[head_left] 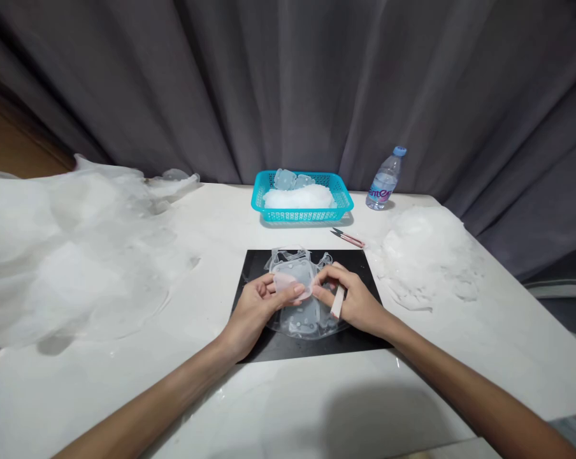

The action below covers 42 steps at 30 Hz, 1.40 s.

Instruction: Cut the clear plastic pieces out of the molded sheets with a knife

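My left hand [262, 306] is closed on a small translucent plastic piece [285, 285] with rounded corners, its thumb lying across the front. At the right edge of that piece, the thumb and forefinger of my right hand [348, 293] pinch together. A pale, flat stick-like handle [337, 301] is tucked in the same hand; its other end is hidden by the fingers. Below both hands, a clear plastic sheet with molded rounded shapes [300, 319] and ragged edges lies on a black mat [311, 349].
Behind the mat stands a turquoise basket [303, 215] holding translucent pieces and a white heap. Thread snips [348, 238] lie before it, with a water bottle [383, 178] to the right. A large cloudy plastic pile [78, 255] covers the left; a smaller pile [426, 252] sits right.
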Each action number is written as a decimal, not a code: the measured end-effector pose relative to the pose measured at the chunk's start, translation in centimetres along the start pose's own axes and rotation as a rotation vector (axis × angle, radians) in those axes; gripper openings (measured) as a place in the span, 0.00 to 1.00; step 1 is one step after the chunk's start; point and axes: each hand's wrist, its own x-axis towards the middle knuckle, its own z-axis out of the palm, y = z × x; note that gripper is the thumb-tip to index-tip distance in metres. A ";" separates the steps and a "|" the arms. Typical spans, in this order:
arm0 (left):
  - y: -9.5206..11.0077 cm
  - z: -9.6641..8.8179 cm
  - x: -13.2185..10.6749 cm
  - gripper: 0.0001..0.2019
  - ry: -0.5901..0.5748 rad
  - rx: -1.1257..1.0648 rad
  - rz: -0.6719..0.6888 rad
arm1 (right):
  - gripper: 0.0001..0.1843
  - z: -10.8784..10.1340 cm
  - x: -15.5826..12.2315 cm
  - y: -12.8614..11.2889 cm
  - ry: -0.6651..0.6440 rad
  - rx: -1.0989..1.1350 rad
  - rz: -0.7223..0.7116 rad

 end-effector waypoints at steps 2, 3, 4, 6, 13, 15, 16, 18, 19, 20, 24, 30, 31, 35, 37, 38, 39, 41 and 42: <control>-0.2 0.5 -0.3 0.19 0.028 -0.013 0.007 | 0.05 0.3 0.1 0.1 0.047 -0.079 -0.018; -0.3 0.7 -0.5 0.19 0.044 -0.029 -0.002 | 0.06 0.5 0.2 0.1 0.071 -0.132 -0.027; -0.4 1.0 -0.6 0.19 0.057 -0.049 -0.021 | 0.08 0.8 0.3 0.2 0.090 -0.186 -0.035; -0.5 1.2 -0.8 0.20 0.076 -0.085 -0.068 | 0.10 1.0 0.4 0.3 0.097 -0.261 -0.044; -0.2 0.1 -0.2 0.20 0.027 0.033 -0.023 | 0.05 -0.7 0.2 -0.2 -0.050 -0.003 -0.001; -0.3 -0.2 0.0 0.21 0.011 0.044 -0.013 | 0.08 -1.2 0.1 -0.5 -0.079 0.042 0.005; -0.4 -0.3 0.0 0.21 0.006 0.045 -0.011 | 0.09 -1.3 0.0 -0.6 -0.084 0.054 0.008; -0.6 -0.3 0.0 0.20 0.000 0.036 -0.011 | 0.10 -1.4 0.0 -0.7 -0.083 0.064 0.012; -0.7 -0.3 0.0 0.20 -0.001 0.024 -0.014 | 0.10 -1.4 -0.1 -0.8 -0.082 0.065 0.013; -0.7 -0.2 0.0 0.20 -0.003 0.011 -0.018 | 0.09 -1.3 -0.1 -0.8 -0.082 0.063 0.012; -0.5 0.0 0.1 0.21 -0.010 -0.028 -0.038 | 0.05 -1.5 -0.2 -1.3 -0.084 0.054 -0.011; -0.3 0.7 -0.3 0.18 0.004 -0.014 -0.083 | 0.05 -0.9 -0.2 -0.6 -0.028 -0.143 -0.149; -0.4 0.8 -0.3 0.18 0.010 -0.023 -0.103 | 0.05 -0.6 -0.2 -0.3 -0.004 -0.222 -0.191; -0.3 0.4 -0.3 0.16 0.035 -0.049 -0.146 | 0.07 -0.1 0.0 0.3 0.020 -0.365 -0.229; 0.0 -0.1 -0.1 0.16 -0.004 0.018 -0.099 | 0.07 -0.5 0.1 0.0 -0.002 -0.269 -0.207; 0.1 -0.3 0.0 0.15 -0.027 0.056 -0.071 | 0.06 -0.7 0.1 -0.2 -0.019 -0.213 -0.194; 0.2 -0.5 0.1 0.16 -0.044 0.086 -0.047 | 0.05 -1.0 0.1 -0.4 -0.038 -0.169 -0.181; 0.3 -0.8 0.2 0.16 -0.057 0.123 -0.019 | 0.03 -1.6 0.0 -0.7 -0.083 -0.134 -0.160; 0.3 -0.8 0.2 0.16 -0.052 0.136 -0.009 | 0.03 -1.8 0.0 -0.7 -0.110 -0.137 -0.154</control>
